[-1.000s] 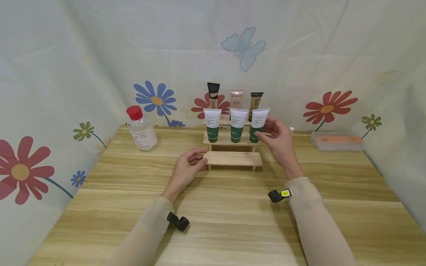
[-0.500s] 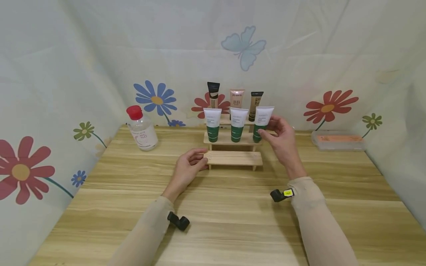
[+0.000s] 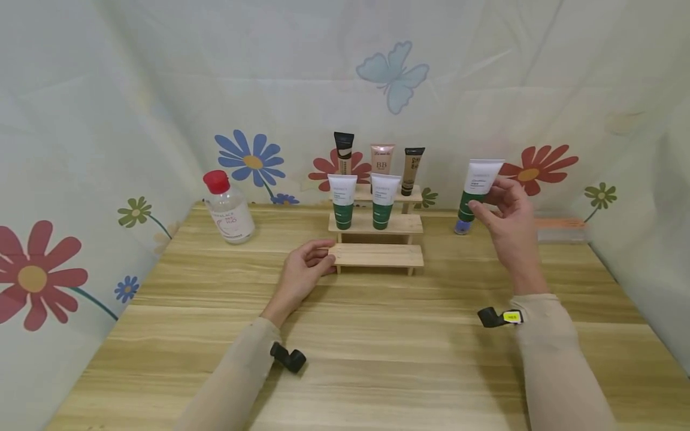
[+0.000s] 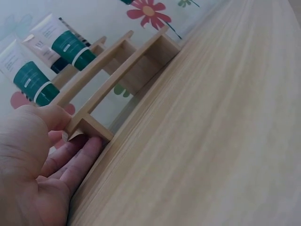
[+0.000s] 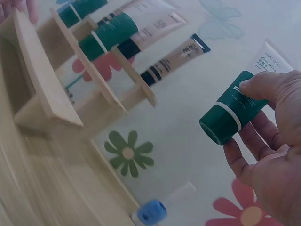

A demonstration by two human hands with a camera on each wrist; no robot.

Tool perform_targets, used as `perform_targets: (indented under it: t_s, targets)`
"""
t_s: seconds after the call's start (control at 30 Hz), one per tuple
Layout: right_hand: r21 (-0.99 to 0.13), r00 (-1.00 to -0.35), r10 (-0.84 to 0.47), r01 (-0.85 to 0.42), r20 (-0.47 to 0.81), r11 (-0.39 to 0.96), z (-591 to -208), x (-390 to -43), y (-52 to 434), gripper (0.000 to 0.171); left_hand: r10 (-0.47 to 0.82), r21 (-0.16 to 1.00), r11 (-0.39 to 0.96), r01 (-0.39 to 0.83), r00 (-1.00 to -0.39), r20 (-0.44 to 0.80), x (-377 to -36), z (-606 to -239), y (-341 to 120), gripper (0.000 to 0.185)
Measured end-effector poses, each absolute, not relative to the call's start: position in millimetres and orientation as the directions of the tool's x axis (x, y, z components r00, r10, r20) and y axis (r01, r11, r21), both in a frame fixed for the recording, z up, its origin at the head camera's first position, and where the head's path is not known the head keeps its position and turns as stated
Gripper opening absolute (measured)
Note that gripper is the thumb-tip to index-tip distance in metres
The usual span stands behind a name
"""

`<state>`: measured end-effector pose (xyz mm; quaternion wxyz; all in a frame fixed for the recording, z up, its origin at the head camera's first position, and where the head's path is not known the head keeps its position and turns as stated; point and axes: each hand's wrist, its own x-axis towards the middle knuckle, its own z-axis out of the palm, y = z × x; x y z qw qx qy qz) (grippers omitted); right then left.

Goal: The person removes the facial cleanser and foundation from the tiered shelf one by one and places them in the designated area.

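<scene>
My right hand (image 3: 512,224) is lifted off to the right of the wooden stepped rack (image 3: 375,254), thumb and fingers curled round a white-and-green tube (image 3: 477,187), which I hold upright with its green cap downward, clear of the table (image 3: 377,353). In the right wrist view the thumb presses the tube's green part (image 5: 235,115) while the fingers (image 5: 240,162) wrap it from below. Just beyond and below this hand a small bottle with a blue cap (image 3: 462,227) stands on the table; behind the hand lies a flat clear box with an orange inside (image 3: 560,226).

My left hand (image 3: 304,276) rests on the table at the rack's left end, thumb on top of the lowest step and fingers curled under its edge, gripping it. Ahead and to the right of that hand two more white-and-green tubes (image 3: 363,200) stand on the middle step, with three beige tubes (image 3: 380,161) on the top step. Far to its left stands a clear bottle with a red cap (image 3: 227,206).
</scene>
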<state>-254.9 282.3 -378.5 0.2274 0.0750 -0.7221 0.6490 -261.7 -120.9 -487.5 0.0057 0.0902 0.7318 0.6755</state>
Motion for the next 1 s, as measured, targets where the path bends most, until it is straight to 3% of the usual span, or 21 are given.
perform_targets:
  t_s: [0.6, 0.83, 1.0]
  targets:
    - [-0.917, -0.824, 0.407, -0.323, 0.395, 0.236, -372.8, -210.7, 378.7, 0.052, 0.146, 0.989, 0.075, 0.129, -0.982, 0.117, -262.9, -486.5, -121.6, 0.031]
    - [-0.883, -0.812, 0.445, -0.172, 0.378, 0.437, -381.5, -194.4, 403.8, 0.052, 0.151, 0.988, 0.074, 0.134, -0.981, 0.122, -263.0, -487.0, -121.0, 0.031]
    - [-0.873, -0.837, 0.447, -0.073, 0.317, 0.482, -396.4, -183.6, 417.7, 0.054, 0.145, 0.989, 0.07, 0.128, -0.982, 0.117, -262.6, -488.5, -121.1, 0.031]
